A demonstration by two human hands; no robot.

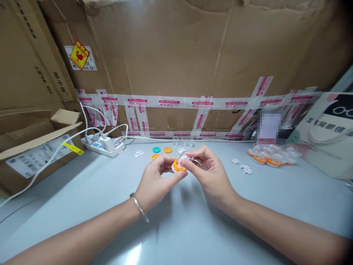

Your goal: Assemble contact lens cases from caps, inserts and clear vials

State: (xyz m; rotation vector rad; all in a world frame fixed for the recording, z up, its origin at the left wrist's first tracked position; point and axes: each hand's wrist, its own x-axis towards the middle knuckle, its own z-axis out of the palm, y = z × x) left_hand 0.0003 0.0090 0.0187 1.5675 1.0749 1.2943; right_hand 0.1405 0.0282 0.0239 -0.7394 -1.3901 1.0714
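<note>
- Cardboard walls (176, 48) back a pale worktop (176, 228), patched with tape (168, 102) whose red print is too small to read.
- One patch at the right is blurred out (269, 128); the bag (328, 136) next to it is cut off, its writing only partly legible.
- Yellow sticker (79, 54) on the left box, text unreadable.
- Left hand (154, 182) fingers pinch an orange cap (177, 166) just above the worktop.
- Right hand (211, 173) fingers are clamped on a clear vial (184, 158) touching the cap.
- Loose rings (156, 149) lie just behind.
</note>
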